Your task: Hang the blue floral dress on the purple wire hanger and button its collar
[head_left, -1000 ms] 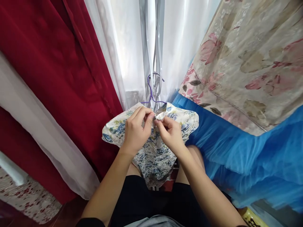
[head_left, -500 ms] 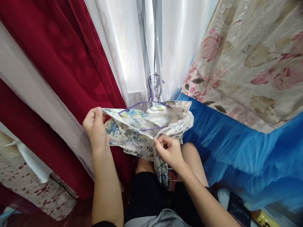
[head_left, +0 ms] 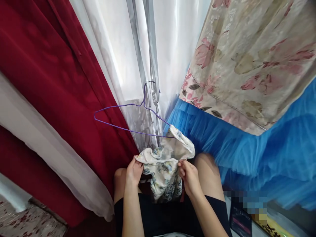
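Left hand [head_left: 134, 169] and right hand [head_left: 190, 174] pinching white-trimmed edge of floral-print garment [head_left: 163, 179], bunched between the knees. Its other side hangs off right end of purple wire hanger [head_left: 128, 130], left end bare; white fabric [head_left: 168, 42] behind.

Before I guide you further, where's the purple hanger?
In the head view, the purple hanger is mostly left of centre, above the left hand, its right end in the floral garment.
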A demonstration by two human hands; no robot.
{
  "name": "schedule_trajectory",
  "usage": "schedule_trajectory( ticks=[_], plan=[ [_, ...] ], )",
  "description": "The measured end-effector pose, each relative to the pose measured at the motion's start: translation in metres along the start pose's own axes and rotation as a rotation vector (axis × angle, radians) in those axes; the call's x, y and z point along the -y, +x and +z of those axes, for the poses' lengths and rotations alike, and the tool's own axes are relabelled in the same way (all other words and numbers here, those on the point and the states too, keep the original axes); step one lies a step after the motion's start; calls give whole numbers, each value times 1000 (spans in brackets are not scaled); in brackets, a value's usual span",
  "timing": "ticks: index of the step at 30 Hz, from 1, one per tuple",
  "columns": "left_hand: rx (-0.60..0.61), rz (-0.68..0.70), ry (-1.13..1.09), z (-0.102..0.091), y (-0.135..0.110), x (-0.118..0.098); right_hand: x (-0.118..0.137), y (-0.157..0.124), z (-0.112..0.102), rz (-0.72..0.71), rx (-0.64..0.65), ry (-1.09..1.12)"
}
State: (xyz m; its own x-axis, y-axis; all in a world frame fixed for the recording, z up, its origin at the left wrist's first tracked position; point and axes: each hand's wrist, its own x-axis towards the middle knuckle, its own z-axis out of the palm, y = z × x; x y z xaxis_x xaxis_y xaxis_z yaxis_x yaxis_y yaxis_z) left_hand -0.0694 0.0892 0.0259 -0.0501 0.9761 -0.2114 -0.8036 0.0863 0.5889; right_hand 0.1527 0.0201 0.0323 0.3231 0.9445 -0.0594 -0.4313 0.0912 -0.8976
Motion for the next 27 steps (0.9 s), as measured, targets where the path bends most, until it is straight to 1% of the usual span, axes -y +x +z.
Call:
schedule_trajectory(
  ticks=[2,3,4,5,7,9,11,12,13,15,16,18,19,20,22,23,24,25,27],
  plan=[
    [52,-35,35,7,-5,6,-3,7,-15,24,-141,83],
    [78,-39,50,12,-9,7,-3,10,-19,27,-165,98],
    [117,-36,72,20,-13,7,-2,12,-21,28,-160,92],
    [168,-30,100,29,-19,8,-1,13,-22,30,-124,63],
    [289,-4,163,49,-35,10,6,8,-17,16,25,-63],
    [384,46,241,70,-55,14,16,-3,-10,-70,245,-243],
    [409,113,349,90,-74,19,28,-17,-1,-200,470,-394],
    [416,144,428,99,-82,22,34,-23,3,-245,557,-443],
    [432,169,517,106,-89,24,40,-29,6,-260,612,-476],
    [487,224,671,113,-96,26,49,-38,9,-209,638,-494],
    [523,261,729,114,-97,27,53,-40,9,-166,617,-481],
    [617,312,817,109,-92,30,60,-41,2,-89,556,-429],
    [691,285,843,103,-88,33,63,-40,-4,-65,531,-403],
    [783,210,862,95,-84,38,67,-39,-11,-51,510,-380],
    [982,-32,901,76,-76,52,74,-36,-28,-43,477,-363],
    [1038,-119,936,65,-73,59,80,-35,-37,-52,454,-371],
    [1039,-136,1002,54,-70,66,86,-34,-47,-69,418,-387],
    [991,-81,1101,44,-68,70,94,-32,-56,-91,382,-414],
    [831,145,1311,27,-65,69,115,-25,-71,-128,357,-496]
  ],
)
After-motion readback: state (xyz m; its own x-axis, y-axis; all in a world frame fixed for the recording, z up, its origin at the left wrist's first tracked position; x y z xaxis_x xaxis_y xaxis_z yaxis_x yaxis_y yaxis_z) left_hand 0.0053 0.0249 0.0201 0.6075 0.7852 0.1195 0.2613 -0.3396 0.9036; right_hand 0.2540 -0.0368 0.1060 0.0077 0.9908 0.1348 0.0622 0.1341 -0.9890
